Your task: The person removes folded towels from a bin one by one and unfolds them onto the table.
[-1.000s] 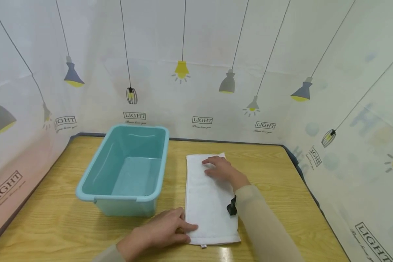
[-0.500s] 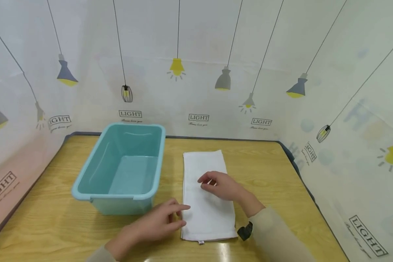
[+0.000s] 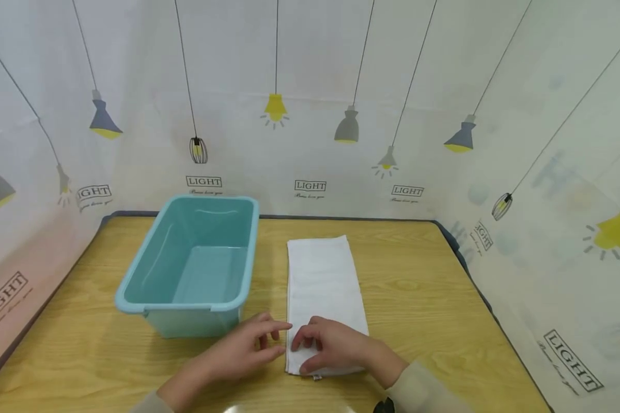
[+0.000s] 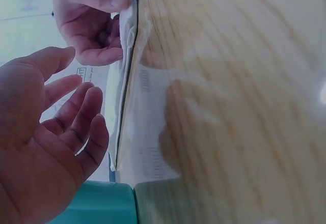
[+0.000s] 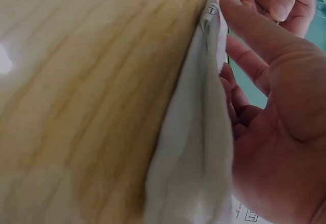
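Note:
A white folded towel (image 3: 322, 275) lies lengthwise on the wooden table, with a small label (image 3: 317, 377) at its near edge. Over its near end is my right hand (image 3: 336, 347), fingers bent and fingertips down at the cloth by the left corner. In the right wrist view the thumb (image 5: 249, 23) lies along the towel's edge close to the label. My left hand (image 3: 243, 350) hovers just left of the towel, its index finger pointing at the left edge. The left wrist view shows that hand's palm and loosely bent fingers (image 4: 84, 112), holding nothing.
A light blue plastic tub (image 3: 196, 324) stands left of the towel, close behind my left hand. The wooden table (image 3: 418, 298) extends to the right. A pale curtain (image 3: 310, 149) printed with lamps surrounds the table's back and sides.
My right hand has drawn back from the towel's far part to its near end. My left hand has lifted off the near left corner and shifted slightly left.

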`<state>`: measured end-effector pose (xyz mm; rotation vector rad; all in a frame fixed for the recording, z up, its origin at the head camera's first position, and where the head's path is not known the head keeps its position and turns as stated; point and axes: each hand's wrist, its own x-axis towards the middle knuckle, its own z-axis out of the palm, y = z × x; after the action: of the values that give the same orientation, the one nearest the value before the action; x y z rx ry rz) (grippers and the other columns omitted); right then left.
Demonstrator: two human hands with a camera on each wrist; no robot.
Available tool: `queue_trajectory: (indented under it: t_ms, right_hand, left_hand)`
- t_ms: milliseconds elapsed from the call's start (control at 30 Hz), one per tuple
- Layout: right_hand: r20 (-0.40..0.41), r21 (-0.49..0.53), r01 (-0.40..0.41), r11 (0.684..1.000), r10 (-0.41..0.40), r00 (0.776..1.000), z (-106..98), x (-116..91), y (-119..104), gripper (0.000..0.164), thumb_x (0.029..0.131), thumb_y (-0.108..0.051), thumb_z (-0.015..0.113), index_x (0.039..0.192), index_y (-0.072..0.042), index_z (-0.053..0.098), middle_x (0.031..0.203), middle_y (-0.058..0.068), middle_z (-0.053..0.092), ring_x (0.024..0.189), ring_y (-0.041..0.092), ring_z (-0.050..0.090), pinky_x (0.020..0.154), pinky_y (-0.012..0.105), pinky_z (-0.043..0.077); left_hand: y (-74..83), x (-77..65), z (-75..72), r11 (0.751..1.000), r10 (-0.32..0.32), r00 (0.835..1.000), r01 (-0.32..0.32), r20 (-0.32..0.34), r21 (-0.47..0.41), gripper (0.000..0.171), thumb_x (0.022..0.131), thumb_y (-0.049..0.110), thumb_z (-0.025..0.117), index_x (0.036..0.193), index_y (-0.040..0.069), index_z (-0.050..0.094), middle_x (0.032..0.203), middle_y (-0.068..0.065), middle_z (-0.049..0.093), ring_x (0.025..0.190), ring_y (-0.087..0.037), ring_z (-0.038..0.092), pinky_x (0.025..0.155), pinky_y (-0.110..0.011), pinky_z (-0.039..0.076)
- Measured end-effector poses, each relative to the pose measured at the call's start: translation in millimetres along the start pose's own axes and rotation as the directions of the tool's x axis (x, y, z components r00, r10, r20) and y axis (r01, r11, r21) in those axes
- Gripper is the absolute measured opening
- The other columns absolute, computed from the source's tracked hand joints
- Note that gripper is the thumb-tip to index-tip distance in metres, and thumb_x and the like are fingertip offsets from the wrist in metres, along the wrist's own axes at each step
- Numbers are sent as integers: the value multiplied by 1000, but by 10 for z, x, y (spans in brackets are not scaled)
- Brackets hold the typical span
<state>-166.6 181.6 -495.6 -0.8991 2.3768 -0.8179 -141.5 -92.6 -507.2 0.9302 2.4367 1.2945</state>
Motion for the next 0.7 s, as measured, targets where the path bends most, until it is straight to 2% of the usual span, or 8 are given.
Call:
queue_trajectory:
  t_ms: [100,167,333,567,700]
  right_hand:
    - [-25,-46,15,999,-17,1000,40,0,12,31,90,-31,94,116,-32,76,105,-10,61,88,2,53,80,21,47]
    - [-44,-51,32,998,-34,998,58,6,20,28,92,-28,92,115,-31,77,104,-8,61,85,1,52,79,21,47]
    - [-89,-23,88,996,-90,992,84,3,40,14,101,-26,83,114,-27,83,100,-8,65,84,-1,52,79,19,48]
    - [-127,26,112,993,-108,986,61,-48,71,17,105,-30,77,117,-23,87,102,-10,73,88,-7,55,80,19,49]
    - [-177,76,102,992,-87,980,59,-75,103,16,105,-28,77,117,-21,86,100,-9,74,85,-6,56,77,20,51]
  left_hand:
    - [14,-10,-11,1000,3,1000,-3,-5,-16,41,108,26,72,145,8,70,111,-7,64,89,0,59,79,-24,56]
    - [21,-14,-16,1000,7,1000,-7,-6,-21,41,109,26,72,145,8,70,111,-8,64,89,-1,59,79,-24,56]
    - [27,-21,-17,1000,-17,1000,17,5,-19,42,109,27,71,147,8,69,112,-7,64,89,-1,59,79,-24,55]
    - [36,-11,-13,999,-48,999,48,2,1,42,109,28,72,146,9,69,111,-4,64,88,-1,59,80,-24,55]
    - [55,-9,-13,995,-98,995,98,0,-19,39,108,29,72,141,8,66,113,-3,65,92,-5,61,80,-24,54]
